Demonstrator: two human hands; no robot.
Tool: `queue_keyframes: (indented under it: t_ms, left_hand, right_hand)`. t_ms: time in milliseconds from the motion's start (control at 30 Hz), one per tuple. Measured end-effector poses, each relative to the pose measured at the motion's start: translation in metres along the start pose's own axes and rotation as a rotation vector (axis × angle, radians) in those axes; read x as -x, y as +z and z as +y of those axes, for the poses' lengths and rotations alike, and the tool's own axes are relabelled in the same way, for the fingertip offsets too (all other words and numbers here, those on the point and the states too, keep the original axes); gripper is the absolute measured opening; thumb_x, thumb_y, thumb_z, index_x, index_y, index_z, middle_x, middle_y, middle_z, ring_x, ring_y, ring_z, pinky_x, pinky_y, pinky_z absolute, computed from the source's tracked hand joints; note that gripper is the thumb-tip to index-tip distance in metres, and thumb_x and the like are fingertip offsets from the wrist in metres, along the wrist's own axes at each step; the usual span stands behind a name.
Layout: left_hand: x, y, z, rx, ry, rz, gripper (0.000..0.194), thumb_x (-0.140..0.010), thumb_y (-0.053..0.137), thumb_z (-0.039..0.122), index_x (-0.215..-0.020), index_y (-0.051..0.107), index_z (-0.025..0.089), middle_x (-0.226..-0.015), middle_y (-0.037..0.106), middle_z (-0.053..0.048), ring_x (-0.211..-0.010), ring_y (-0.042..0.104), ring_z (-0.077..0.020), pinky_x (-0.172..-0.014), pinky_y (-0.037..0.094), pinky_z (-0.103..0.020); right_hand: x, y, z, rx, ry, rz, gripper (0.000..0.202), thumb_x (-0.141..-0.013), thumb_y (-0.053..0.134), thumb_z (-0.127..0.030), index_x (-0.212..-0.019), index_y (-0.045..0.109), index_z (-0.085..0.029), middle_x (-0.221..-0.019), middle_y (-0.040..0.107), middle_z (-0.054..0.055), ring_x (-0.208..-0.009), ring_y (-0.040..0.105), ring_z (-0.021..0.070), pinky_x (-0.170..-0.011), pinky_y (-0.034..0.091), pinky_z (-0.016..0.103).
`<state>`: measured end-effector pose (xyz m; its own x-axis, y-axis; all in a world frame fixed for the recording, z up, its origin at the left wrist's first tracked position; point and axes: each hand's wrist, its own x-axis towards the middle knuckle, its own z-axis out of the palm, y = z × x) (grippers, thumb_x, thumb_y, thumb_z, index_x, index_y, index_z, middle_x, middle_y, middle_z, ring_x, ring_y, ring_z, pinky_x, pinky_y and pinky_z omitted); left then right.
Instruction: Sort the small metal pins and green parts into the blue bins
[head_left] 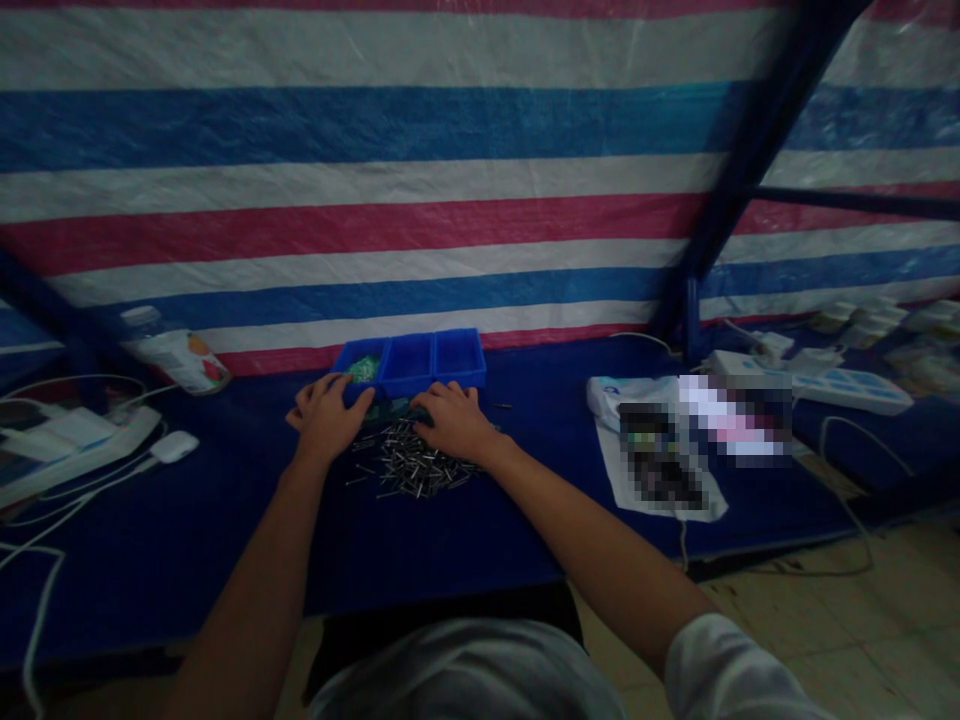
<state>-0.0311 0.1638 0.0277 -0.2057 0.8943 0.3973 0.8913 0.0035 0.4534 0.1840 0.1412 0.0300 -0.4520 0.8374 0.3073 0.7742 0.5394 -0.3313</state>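
Observation:
My left hand (pixel 328 415) rests at the left front of a blue compartment tray (pixel 409 370), thumb apart from its fingers. The tray's left compartment holds small green pieces (pixel 363 369). My right hand (pixel 454 420) is over the back of a heap of loose metal nails or screws (pixel 427 465), its fingers bent. Something small and dark shows at its thumb and forefinger, too dim to make out. Between the hands, in front of the tray, lies a dark greenish thing (pixel 384 408) whose kind I cannot tell. The right hand's fingertips are partly hidden.
A labelled plastic bottle (pixel 187 360) leans at the back left. Power strips stand at left (pixel 82 450) and right (pixel 817 385), with white cables around them. A white plastic bag (pixel 611 400) lies right of the nails, near a blurred patch. A striped sheet (pixel 450 230) hangs behind the blue table (pixel 420 555).

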Motion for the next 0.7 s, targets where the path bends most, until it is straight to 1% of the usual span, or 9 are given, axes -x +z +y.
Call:
queue_keyframes:
  t_ms: [167, 267, 333, 433, 500, 600, 700]
  left_hand:
    - [0.003, -0.002, 0.006, 0.003, 0.025, 0.029, 0.051, -0.083, 0.056, 0.054, -0.125, 0.064, 0.027, -0.140, 0.054, -0.014, -0.129, 0.037, -0.0444, -0.102, 0.026, -0.067]
    - [0.004, -0.003, 0.008, -0.003, 0.034, 0.051, 0.047, -0.083, 0.058, 0.050, -0.122, 0.066, 0.026, -0.138, 0.055, -0.013, -0.128, 0.039, -0.0439, -0.102, 0.028, -0.066]
    - [0.004, -0.005, 0.010, 0.007, 0.055, 0.088, 0.042, -0.083, 0.059, 0.046, -0.118, 0.068, 0.025, -0.135, 0.058, -0.012, -0.127, 0.041, -0.0422, -0.103, 0.029, -0.064]
    - [0.005, -0.007, 0.013, 0.114, 0.160, 0.187, 0.033, -0.083, 0.059, 0.040, -0.108, 0.070, 0.023, -0.124, 0.063, -0.011, -0.124, 0.048, -0.0351, -0.106, 0.034, -0.054]
    - [0.007, -0.007, 0.018, 0.236, 0.254, 0.207, 0.029, -0.084, 0.057, 0.038, -0.104, 0.070, 0.022, -0.115, 0.066, -0.009, -0.115, 0.056, -0.0296, -0.103, 0.040, -0.045]
    - [0.010, -0.006, 0.025, 0.360, 0.341, 0.124, 0.028, -0.086, 0.056, 0.037, -0.101, 0.070, 0.019, -0.104, 0.069, -0.008, -0.096, 0.064, -0.0245, -0.088, 0.049, -0.038]
    - [0.013, -0.003, 0.029, 0.371, 0.367, 0.017, 0.027, -0.085, 0.056, 0.036, -0.099, 0.071, 0.018, -0.094, 0.072, -0.007, -0.085, 0.066, -0.0226, -0.080, 0.050, -0.036]
  right_hand:
    - [0.001, 0.000, -0.001, 0.021, 0.041, -0.012, 0.035, -0.087, 0.061, -0.033, -0.121, 0.064, -0.024, -0.122, 0.062, 0.011, -0.112, 0.052, 0.0298, -0.091, 0.038, 0.047]
    - [0.001, -0.001, -0.001, 0.021, 0.048, -0.027, 0.033, -0.088, 0.060, -0.033, -0.120, 0.064, -0.023, -0.121, 0.063, 0.011, -0.112, 0.053, 0.0296, -0.091, 0.038, 0.048]
    - [0.001, -0.002, -0.001, 0.020, 0.046, -0.025, 0.031, -0.089, 0.060, -0.031, -0.118, 0.065, -0.023, -0.120, 0.065, 0.010, -0.111, 0.054, 0.0292, -0.091, 0.038, 0.048]
    - [0.001, -0.003, 0.000, 0.011, 0.036, -0.021, 0.027, -0.089, 0.058, -0.026, -0.115, 0.066, -0.023, -0.117, 0.067, 0.008, -0.109, 0.057, 0.0278, -0.091, 0.037, 0.046]
    - [0.001, -0.003, 0.000, 0.005, 0.026, -0.016, 0.025, -0.089, 0.057, -0.024, -0.112, 0.067, -0.023, -0.114, 0.068, 0.008, -0.107, 0.058, 0.0269, -0.090, 0.037, 0.045]
    - [0.001, -0.003, -0.001, 0.015, 0.016, 0.004, 0.024, -0.088, 0.055, -0.021, -0.108, 0.068, -0.023, -0.109, 0.070, 0.008, -0.103, 0.059, 0.0262, -0.087, 0.037, 0.043]
    - [-0.001, -0.003, -0.002, 0.023, 0.010, 0.031, 0.024, -0.089, 0.053, -0.019, -0.106, 0.069, -0.023, -0.104, 0.072, 0.007, -0.099, 0.061, 0.0257, -0.085, 0.037, 0.041]
